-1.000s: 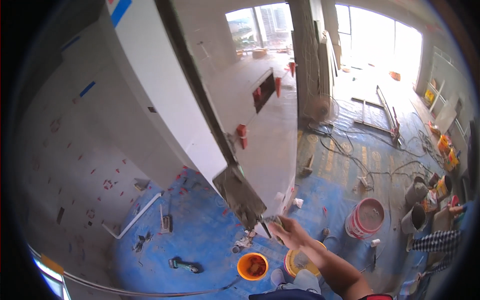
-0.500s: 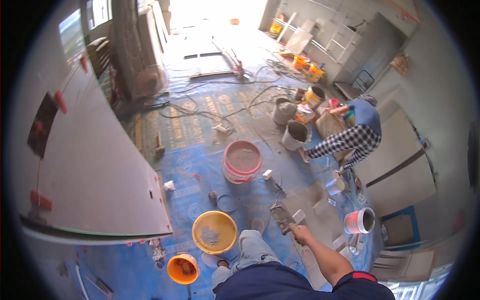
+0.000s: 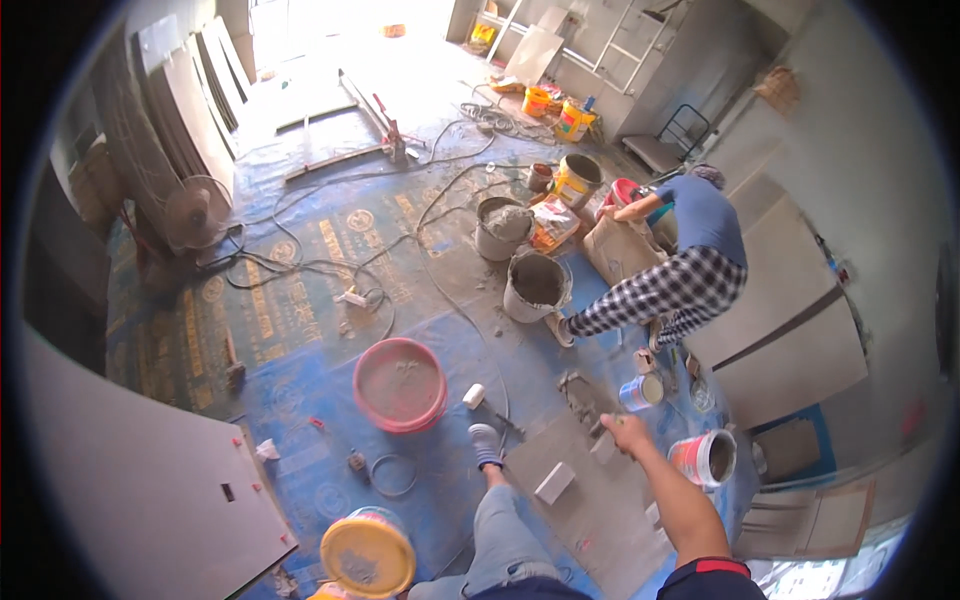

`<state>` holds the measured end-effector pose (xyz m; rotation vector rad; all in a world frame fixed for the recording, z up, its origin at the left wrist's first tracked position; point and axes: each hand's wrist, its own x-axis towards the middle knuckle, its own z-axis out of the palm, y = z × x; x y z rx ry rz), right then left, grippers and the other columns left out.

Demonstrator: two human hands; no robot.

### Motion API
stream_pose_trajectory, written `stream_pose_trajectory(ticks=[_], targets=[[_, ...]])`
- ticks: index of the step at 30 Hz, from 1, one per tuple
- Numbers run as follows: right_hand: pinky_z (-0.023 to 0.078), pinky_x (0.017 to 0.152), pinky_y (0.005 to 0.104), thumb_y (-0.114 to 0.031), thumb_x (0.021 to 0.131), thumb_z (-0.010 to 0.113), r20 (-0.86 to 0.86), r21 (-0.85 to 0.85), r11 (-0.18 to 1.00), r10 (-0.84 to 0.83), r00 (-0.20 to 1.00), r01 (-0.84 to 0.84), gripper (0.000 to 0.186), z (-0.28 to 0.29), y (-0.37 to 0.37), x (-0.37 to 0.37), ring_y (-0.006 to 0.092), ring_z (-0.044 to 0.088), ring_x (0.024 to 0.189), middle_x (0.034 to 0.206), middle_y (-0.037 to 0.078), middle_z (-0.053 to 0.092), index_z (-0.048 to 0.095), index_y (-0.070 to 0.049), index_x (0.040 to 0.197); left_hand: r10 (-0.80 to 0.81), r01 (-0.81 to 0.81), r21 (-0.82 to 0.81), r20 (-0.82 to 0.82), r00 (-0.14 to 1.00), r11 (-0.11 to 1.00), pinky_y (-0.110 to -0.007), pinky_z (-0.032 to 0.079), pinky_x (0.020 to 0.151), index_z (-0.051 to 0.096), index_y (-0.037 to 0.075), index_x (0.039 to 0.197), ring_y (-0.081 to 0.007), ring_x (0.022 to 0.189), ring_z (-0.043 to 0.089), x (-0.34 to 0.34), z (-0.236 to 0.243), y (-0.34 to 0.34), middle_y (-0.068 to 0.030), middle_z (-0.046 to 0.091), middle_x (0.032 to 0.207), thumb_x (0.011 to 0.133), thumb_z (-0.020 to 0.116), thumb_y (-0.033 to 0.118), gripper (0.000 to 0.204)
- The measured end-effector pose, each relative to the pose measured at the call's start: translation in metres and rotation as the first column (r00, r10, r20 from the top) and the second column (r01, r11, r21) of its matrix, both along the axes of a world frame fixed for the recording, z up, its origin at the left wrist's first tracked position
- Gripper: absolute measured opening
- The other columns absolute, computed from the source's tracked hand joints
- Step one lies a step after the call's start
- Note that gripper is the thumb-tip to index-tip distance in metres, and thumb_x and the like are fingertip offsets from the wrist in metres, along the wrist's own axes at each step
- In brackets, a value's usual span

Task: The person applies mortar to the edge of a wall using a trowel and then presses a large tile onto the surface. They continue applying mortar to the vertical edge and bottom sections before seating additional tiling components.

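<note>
At the lower right, my right hand (image 3: 627, 436) is closed round the handle of a mortar-smeared trowel (image 3: 581, 398). Its grey blade points forward and to the left, over the floor just beyond a large flat grey panel (image 3: 585, 510). On that panel lies a white block (image 3: 554, 482), left of my forearm. A white-headed mallet (image 3: 474, 397) with a dark handle rests on the blue sheeting past the panel's far left corner. My left hand is out of view.
A pink bucket (image 3: 400, 384) and a yellow-topped bucket (image 3: 368, 556) stand to the left. Ahead, a person in checked trousers (image 3: 660, 290) bends over a sack (image 3: 614, 249) beside buckets of grey mix (image 3: 538, 282). Cables (image 3: 330, 262) cross the floor. A paint-type bucket (image 3: 703, 458) stands right.
My view has turned and moved forward, and one foot has stepped ahead beside the mallet. The trowel in my right hand has moved forward, closer to the bending person.
</note>
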<state>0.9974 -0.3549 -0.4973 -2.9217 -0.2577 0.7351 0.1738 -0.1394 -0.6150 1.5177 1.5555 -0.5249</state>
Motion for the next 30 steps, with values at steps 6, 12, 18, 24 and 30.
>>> stream_pose_trajectory(ticks=[6,12,18,24,30], targets=[[0.052,0.087,0.0444,-0.047,0.087,0.059,0.153,-0.376,0.901,0.289,0.945,-0.215,0.046,-0.117,0.153,0.284,0.0342,0.067,0.100,0.104,0.020,0.070,0.067,-0.004,0.103,-0.540,0.555,-0.065,-0.351,0.765,0.829,-0.035,0.049,0.060,0.069,0.011,0.099,-0.0187,0.067,0.059,0.127,0.018,-0.063,-0.0068,0.064,0.080,0.088,0.059,0.025,0.021],[0.051,0.089,0.0429,-0.047,0.087,0.061,0.150,-0.443,0.862,0.342,0.928,-0.246,0.046,-0.260,0.220,0.456,0.0323,0.066,0.104,0.107,0.017,0.070,0.066,-0.006,0.108,0.100,-0.160,-0.163,-0.326,0.940,0.974,-0.037,0.050,0.062,0.069,0.006,0.089,-0.0231,0.065,0.060,0.216,0.028,-0.066,-0.0101,0.066,0.078,0.089,0.059,0.021,0.018],[0.051,0.090,0.0426,-0.047,0.087,0.061,0.085,-0.500,0.822,0.361,0.929,-0.273,0.046,-0.331,0.232,0.520,0.0320,0.066,0.105,0.109,0.015,0.069,0.066,-0.006,0.109,0.207,-0.319,-0.202,-0.435,0.876,0.926,-0.036,0.048,0.062,0.067,0.001,0.081,-0.0230,0.065,0.059,0.296,0.038,-0.039,-0.0123,0.066,0.072,0.090,0.062,0.020,0.022],[0.046,0.084,0.0459,-0.039,0.081,0.066,0.119,-0.633,0.637,0.641,0.758,-0.439,0.035,-0.367,0.214,0.571,0.0305,0.065,0.094,0.100,0.013,0.068,0.067,-0.010,0.101,0.416,-0.590,-0.169,-0.560,0.716,0.789,-0.034,0.047,0.059,0.064,0.000,0.074,-0.0174,0.064,0.056,0.467,0.058,0.026,-0.0101,0.062,0.066,0.093,0.062,0.025,0.031],[0.041,0.070,0.0385,-0.024,0.081,0.061,-0.473,-0.685,-0.322,0.879,0.062,-0.654,0.013,-0.392,0.283,0.589,0.0236,0.065,0.080,0.086,0.003,0.069,0.072,-0.017,0.082,0.450,-0.605,-0.225,-0.485,0.749,0.764,-0.033,0.047,0.058,0.059,0.001,0.073,-0.0174,0.062,0.054,0.455,0.043,-0.004,-0.0071,0.055,0.062,0.092,0.060,0.027,0.033]])
